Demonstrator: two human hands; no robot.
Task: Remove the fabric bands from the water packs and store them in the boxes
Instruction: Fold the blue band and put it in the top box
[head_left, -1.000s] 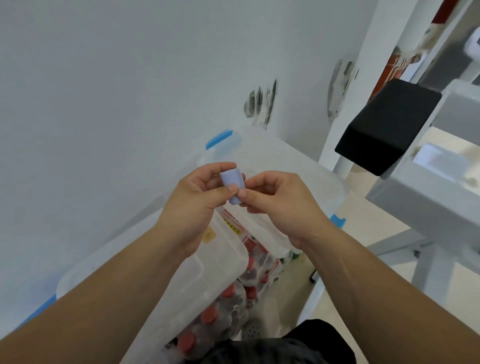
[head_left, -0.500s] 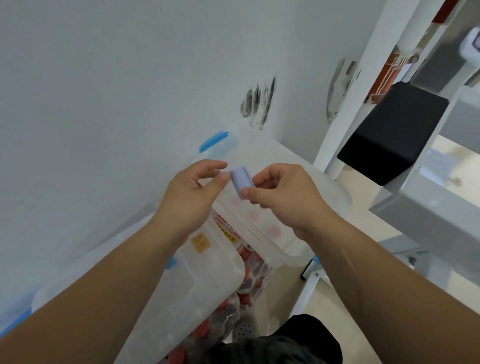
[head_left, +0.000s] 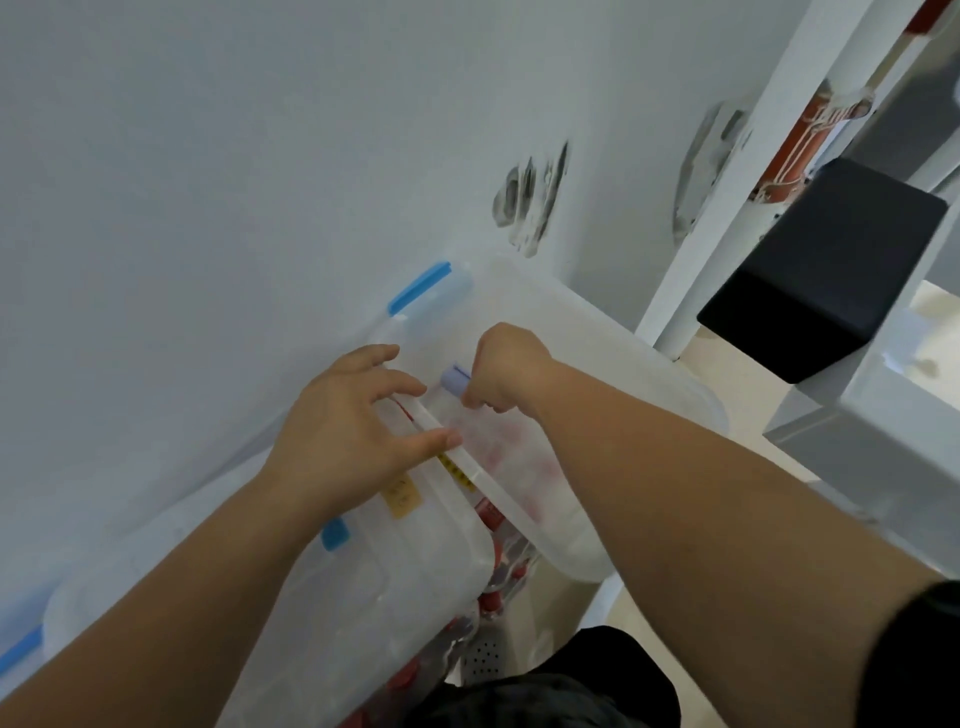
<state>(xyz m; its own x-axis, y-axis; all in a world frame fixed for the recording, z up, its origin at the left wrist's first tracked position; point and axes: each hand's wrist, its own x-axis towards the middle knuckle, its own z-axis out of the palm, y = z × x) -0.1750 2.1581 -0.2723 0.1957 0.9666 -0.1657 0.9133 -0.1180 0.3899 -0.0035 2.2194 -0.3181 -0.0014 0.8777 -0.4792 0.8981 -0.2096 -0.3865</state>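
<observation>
My right hand pinches a small rolled lilac fabric band and holds it at the near edge of the far translucent box. My left hand grips the near rim of that box's lid, thumb on the white edge strip, fingers spread over it. A second translucent box with a yellow label lies under my left forearm. Below the boxes, water packs with red-capped bottles show through the gap.
A white wall runs along the left, close behind the boxes. Blue clips sit on the box lids. A black block on a grey frame juts in at the right, beside a white post. Pale floor lies below.
Both hands have moved forward and down from mid-air to the far box. My left hand let go of the band and took hold of the lid rim; my right hand keeps the band.
</observation>
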